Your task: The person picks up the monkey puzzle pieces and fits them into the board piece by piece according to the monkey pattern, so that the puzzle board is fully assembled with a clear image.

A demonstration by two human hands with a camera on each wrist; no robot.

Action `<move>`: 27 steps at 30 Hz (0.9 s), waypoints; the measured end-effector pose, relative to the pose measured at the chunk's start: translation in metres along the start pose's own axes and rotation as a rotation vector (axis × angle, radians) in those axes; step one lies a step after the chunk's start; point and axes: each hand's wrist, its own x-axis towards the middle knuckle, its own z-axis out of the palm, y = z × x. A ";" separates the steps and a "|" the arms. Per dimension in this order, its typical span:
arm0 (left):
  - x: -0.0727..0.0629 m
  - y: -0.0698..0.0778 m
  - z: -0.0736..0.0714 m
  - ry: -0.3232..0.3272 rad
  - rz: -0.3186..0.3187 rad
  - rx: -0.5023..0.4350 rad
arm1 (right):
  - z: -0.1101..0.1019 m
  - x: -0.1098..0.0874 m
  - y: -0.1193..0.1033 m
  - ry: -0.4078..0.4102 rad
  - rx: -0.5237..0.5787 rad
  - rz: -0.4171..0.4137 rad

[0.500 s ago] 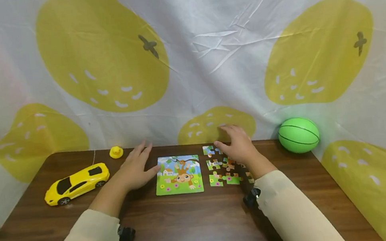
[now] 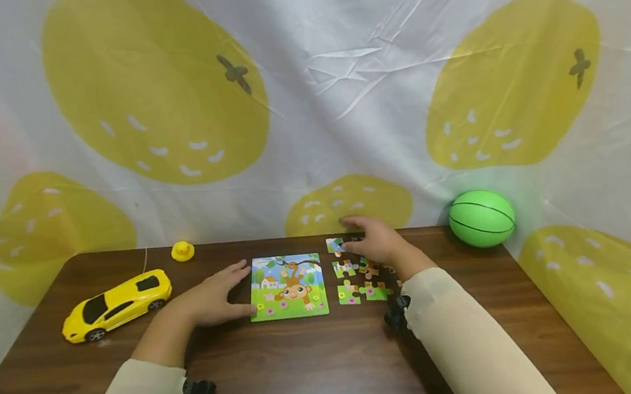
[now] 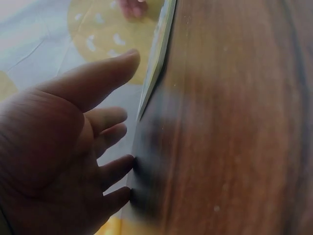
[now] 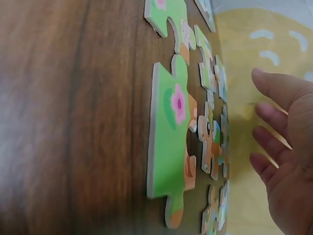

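Observation:
A square picture board (image 2: 287, 287) showing a cartoon monkey lies flat on the brown table. My left hand (image 2: 210, 300) is at its left side, fingers spread, thumb tip close to the lower left edge. In the left wrist view the same hand (image 3: 54, 142) holds nothing, and the board (image 3: 157, 66) appears edge-on. Right of the board are several loose jigsaw pieces (image 2: 348, 295), spaced apart in rows. My right hand (image 2: 378, 240) hovers over the far pieces, hiding some. The right wrist view shows that hand (image 4: 291, 132) with loosely bent, empty fingers above the pieces (image 4: 166, 142).
On the left of the table stands a yellow toy car (image 2: 119, 306), with a small yellow duck (image 2: 183, 251) behind it. A green ball (image 2: 482, 218) sits at the back right corner. A white curtain (image 2: 339, 102) with yellow fruit prints hangs behind the table edge.
My left hand has come down and nearer along the board's left side. My right hand has shifted left and slightly lower over the pieces. The head view has turned a little.

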 end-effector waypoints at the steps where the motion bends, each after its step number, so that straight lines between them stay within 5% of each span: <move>1: 0.000 0.000 0.000 -0.006 0.004 0.007 | 0.001 0.001 -0.001 -0.007 0.003 0.007; 27: -0.002 0.006 0.004 -0.053 -0.045 0.083 | 0.008 0.029 0.003 -0.115 -0.058 0.033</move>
